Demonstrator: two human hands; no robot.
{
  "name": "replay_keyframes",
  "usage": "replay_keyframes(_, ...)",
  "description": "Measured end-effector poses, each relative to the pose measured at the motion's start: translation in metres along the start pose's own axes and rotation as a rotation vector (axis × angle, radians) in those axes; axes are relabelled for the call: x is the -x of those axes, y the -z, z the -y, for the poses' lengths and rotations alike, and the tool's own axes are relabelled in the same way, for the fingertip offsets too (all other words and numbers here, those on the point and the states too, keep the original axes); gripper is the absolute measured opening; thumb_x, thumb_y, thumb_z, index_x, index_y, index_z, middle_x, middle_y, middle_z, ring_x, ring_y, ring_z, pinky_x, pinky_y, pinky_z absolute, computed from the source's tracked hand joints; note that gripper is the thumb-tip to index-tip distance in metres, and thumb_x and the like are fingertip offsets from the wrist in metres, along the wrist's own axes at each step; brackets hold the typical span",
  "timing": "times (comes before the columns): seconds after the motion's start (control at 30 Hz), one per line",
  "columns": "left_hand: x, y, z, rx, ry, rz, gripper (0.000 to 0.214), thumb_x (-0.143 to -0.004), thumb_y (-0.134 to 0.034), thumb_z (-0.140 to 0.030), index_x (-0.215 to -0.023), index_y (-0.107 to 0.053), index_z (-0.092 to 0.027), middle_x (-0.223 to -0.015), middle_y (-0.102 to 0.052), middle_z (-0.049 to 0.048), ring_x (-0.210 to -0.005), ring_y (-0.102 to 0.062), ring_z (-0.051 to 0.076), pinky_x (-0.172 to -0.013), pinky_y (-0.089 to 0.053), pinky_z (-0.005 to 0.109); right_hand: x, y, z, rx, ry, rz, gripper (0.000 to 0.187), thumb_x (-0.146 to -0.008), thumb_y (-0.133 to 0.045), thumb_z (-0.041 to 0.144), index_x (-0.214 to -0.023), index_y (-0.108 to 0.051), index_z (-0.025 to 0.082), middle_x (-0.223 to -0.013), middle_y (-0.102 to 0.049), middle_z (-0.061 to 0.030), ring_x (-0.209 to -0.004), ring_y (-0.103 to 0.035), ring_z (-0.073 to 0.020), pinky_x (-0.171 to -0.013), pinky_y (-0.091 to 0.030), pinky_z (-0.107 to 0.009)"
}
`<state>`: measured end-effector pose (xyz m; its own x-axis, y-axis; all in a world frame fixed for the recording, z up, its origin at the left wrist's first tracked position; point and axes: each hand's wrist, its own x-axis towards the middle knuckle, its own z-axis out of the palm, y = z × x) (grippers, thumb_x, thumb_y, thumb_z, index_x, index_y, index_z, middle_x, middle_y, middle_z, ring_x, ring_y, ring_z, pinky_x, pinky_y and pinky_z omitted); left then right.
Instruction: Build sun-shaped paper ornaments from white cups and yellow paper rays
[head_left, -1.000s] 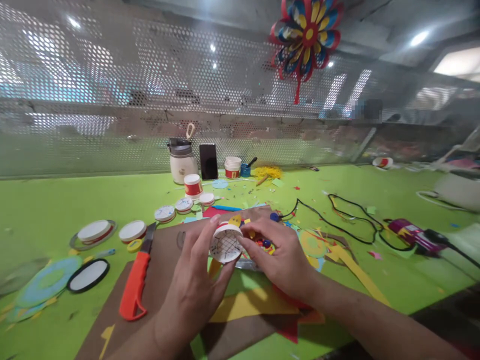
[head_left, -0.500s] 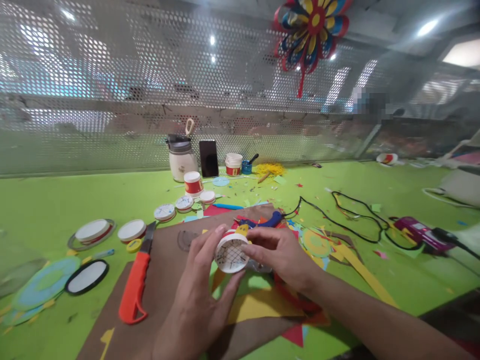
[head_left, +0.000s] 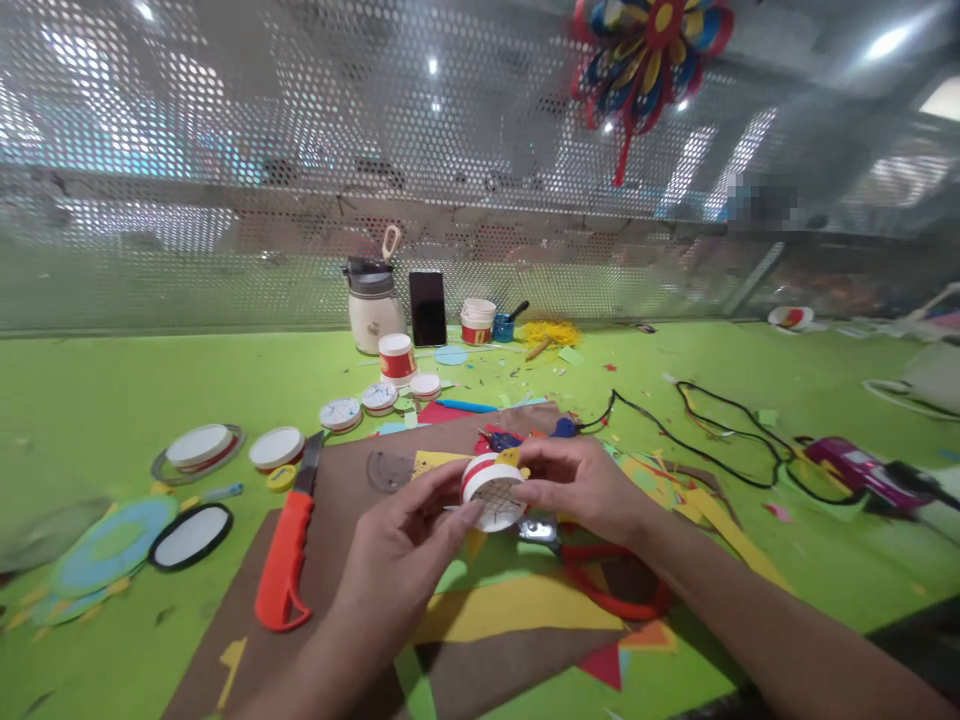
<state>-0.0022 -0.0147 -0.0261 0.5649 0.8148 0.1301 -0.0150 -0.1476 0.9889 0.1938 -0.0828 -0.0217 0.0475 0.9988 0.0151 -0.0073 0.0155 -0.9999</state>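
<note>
My left hand holds a round white lid by its left side, thumb at the lower edge and fingers behind. The lid is tilted toward me; its face has dark crossing lines and its side a red band. My right hand pinches the lid's right edge, with the thumb on the face. Small yellow paper pieces show at the lid's top right, against the right fingers. Under the hands lie scissors with red handles, partly hidden by my right wrist. Behind the lid is a blue glue gun, mostly covered.
An orange-handled knife lies left on the brown board. White lids, a red-banded cup, a jar and a phone stand farther back. A black cord runs right to a purple device. Paper scraps lie around.
The lid has moved right and slightly up in view and turned, so its red side band shows more. My left fingers have shifted lower on it. The scissors show more clearly now.
</note>
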Motion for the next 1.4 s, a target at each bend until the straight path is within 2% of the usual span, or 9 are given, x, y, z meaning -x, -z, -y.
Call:
replay_keyframes(0.17,0.008,-0.006,-0.010,0.048,-0.004,-0.013,0.031,-0.076,-0.071,-0.031,-0.104,-0.069,-0.020,-0.103,-0.074,0.0075,-0.091,-0.070,0.023,-0.081,-0.057,0.032,0.001,0.003,0.002,-0.061,0.055,0.070,0.032,-0.070,-0.079,0.036,-0.096,-0.072,0.018,-0.088,-0.069,-0.0041,-0.082,-0.065,-0.0172,-0.077,-0.051,-0.031)
replay_keyframes(0.37,0.006,-0.005,-0.016,0.111,0.135,0.023,0.029,-0.077,-0.069,-0.036,-0.101,-0.071,-0.020,-0.097,-0.075,0.0070,-0.087,-0.069,0.023,-0.079,-0.056,0.033,0.001,0.003,0.005,-0.052,0.024,0.031,0.032,-0.066,-0.082,0.036,-0.090,-0.073,0.017,-0.082,-0.067,-0.0018,-0.071,-0.061,-0.0136,-0.069,-0.048,-0.027)
replay_keyframes(0.5,0.005,-0.005,-0.016,0.168,0.162,0.034,0.025,-0.074,-0.073,-0.032,-0.096,-0.072,-0.020,-0.093,-0.075,0.0053,-0.088,-0.068,0.022,-0.082,-0.054,0.032,0.001,0.004,0.004,-0.069,-0.011,0.029,0.033,-0.066,-0.082,0.037,-0.089,-0.072,0.016,-0.077,-0.065,-0.0008,-0.066,-0.058,-0.0118,-0.065,-0.046,-0.026)
replay_keyframes(0.73,0.001,-0.002,-0.011,0.302,0.224,0.139,0.016,-0.071,-0.076,-0.031,-0.078,-0.068,-0.018,-0.073,-0.071,0.0010,-0.070,-0.065,0.015,-0.073,-0.052,0.029,0.000,0.005,0.003,-0.007,-0.047,-0.063,0.034,-0.067,-0.080,0.041,-0.090,-0.073,0.017,-0.070,-0.065,-0.0001,-0.061,-0.056,-0.0108,-0.062,-0.046,-0.025)
replay_keyframes(0.87,0.000,-0.002,-0.014,0.377,0.293,0.219,0.019,-0.073,-0.075,-0.032,-0.077,-0.064,-0.018,-0.077,-0.069,0.0018,-0.073,-0.064,0.016,-0.075,-0.052,0.031,0.000,0.002,0.003,0.007,-0.040,-0.097,0.031,-0.068,-0.079,0.040,-0.089,-0.074,0.017,-0.076,-0.069,-0.0018,-0.065,-0.060,-0.0115,-0.065,-0.049,-0.025)
replay_keyframes(1.0,0.002,-0.002,-0.017,0.496,0.372,0.270,0.016,-0.078,-0.072,-0.030,-0.079,-0.063,-0.017,-0.081,-0.069,0.0027,-0.077,-0.064,0.016,-0.079,-0.051,0.032,-0.001,-0.001,0.003,0.012,-0.006,-0.136,0.027,-0.067,-0.080,0.039,-0.083,-0.074,0.018,-0.077,-0.071,-0.0017,-0.066,-0.062,-0.0121,-0.066,-0.051,-0.026)
replay_keyframes(1.13,0.001,0.000,-0.013,0.561,0.376,0.303,0.011,-0.080,-0.070,-0.025,-0.080,-0.065,-0.016,-0.086,-0.069,0.0035,-0.083,-0.064,0.016,-0.084,-0.050,0.031,-0.001,-0.003,0.002,0.104,0.043,-0.178,0.026,-0.070,-0.078,0.040,-0.085,-0.075,0.018,-0.075,-0.071,-0.0021,-0.065,-0.063,-0.0134,-0.063,-0.051,-0.027)
replay_keyframes(1.27,-0.002,0.001,-0.010,0.566,0.343,0.265,0.009,-0.080,-0.070,-0.022,-0.077,-0.065,-0.014,-0.086,-0.069,0.0044,-0.081,-0.063,0.016,-0.083,-0.053,0.033,0.002,-0.004,0.003,0.227,0.114,-0.241,0.027,-0.074,-0.074,0.040,-0.089,-0.074,0.017,-0.085,-0.073,-0.0061,-0.074,-0.066,-0.0172,-0.069,-0.053,-0.031)
replay_keyframes(1.4,-0.003,-0.001,-0.015,0.580,0.300,0.209,0.009,-0.079,-0.070,-0.020,-0.083,-0.063,-0.015,-0.088,-0.071,0.0047,-0.082,-0.066,0.017,-0.078,-0.055,0.033,0.008,-0.008,0.006,0.319,0.266,-0.203,0.036,-0.077,-0.072,0.039,-0.106,-0.069,0.018,-0.105,-0.070,-0.0083,-0.094,-0.066,-0.0204,-0.084,-0.053,-0.035)
